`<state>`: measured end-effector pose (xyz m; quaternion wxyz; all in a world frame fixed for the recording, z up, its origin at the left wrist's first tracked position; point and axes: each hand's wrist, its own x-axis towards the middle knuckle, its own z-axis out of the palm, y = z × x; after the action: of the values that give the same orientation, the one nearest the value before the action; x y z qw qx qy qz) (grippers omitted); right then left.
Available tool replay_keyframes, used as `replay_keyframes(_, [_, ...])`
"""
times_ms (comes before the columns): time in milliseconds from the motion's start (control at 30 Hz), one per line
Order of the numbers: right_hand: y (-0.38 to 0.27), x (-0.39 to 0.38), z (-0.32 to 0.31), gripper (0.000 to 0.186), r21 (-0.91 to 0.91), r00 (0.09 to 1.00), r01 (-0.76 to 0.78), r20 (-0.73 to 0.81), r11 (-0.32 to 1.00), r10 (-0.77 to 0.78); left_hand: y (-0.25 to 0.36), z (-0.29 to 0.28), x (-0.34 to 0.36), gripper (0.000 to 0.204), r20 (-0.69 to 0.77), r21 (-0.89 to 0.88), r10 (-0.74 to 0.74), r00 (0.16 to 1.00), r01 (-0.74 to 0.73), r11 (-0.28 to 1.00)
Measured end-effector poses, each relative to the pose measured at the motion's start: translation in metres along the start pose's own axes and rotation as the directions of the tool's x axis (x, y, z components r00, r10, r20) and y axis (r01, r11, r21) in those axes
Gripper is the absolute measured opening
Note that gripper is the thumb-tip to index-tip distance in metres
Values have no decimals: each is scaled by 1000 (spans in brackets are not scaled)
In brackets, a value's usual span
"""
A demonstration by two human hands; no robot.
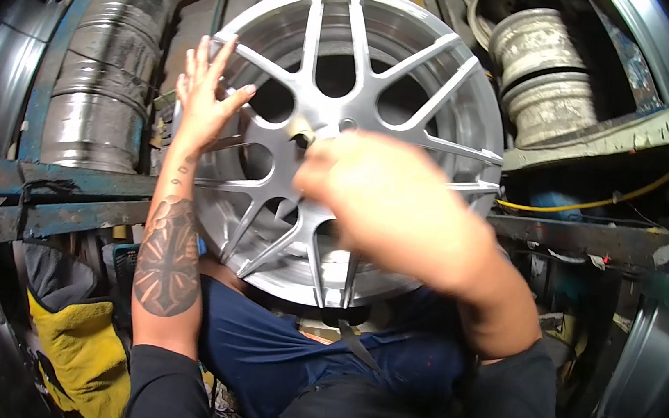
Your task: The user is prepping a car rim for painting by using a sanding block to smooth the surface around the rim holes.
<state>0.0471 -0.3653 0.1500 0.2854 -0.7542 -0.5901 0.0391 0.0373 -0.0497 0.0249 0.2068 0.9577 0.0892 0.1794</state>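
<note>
A large silver alloy wheel [344, 111] with split spokes faces me, tilted up in front of my lap. My left hand [208, 87] rests on its left edge, fingers spread and stretched along the rim, the thumb reaching toward a spoke. Over the wheel's center is my right hand [355, 174], blurred by motion, with its fingers curled in. A small pale folded piece [301, 129], like a scrap of sheet, juts out past those fingers near the hub. Its exact kind is unclear, and my right hand covers part of the hub and the lower right spokes.
Stacked metal wheels [108, 59] line the left shelf, and dull, stained wheels [543, 80] sit at the upper right. A blue metal beam [595, 243] runs behind the wheel. A yellow hose [607, 205] hangs at right; a yellow and grey cloth [80, 337] hangs at lower left.
</note>
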Motion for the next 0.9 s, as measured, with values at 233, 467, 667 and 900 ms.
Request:
replay_keyframes(233, [63,25,-12,24,172,892,-217,-365,961,267,34,-11,16,38,-314,5,42,948,-42,999])
replay_keyframes(467, [58,39,16,40,381,817,127,-564,916,121,109,-18,-16,65,447,-887,117,887,422,190])
replay_keyframes(667, [65,41,13,54,154,911,246,-374,957,-174,132,-65,-28,67,542,-813,185,820,567,-131])
replay_keyframes(900, [77,29,-6,52,440,992,81,-119,894,-32,126,-87,-35,23,533,-843,-61,844,535,46])
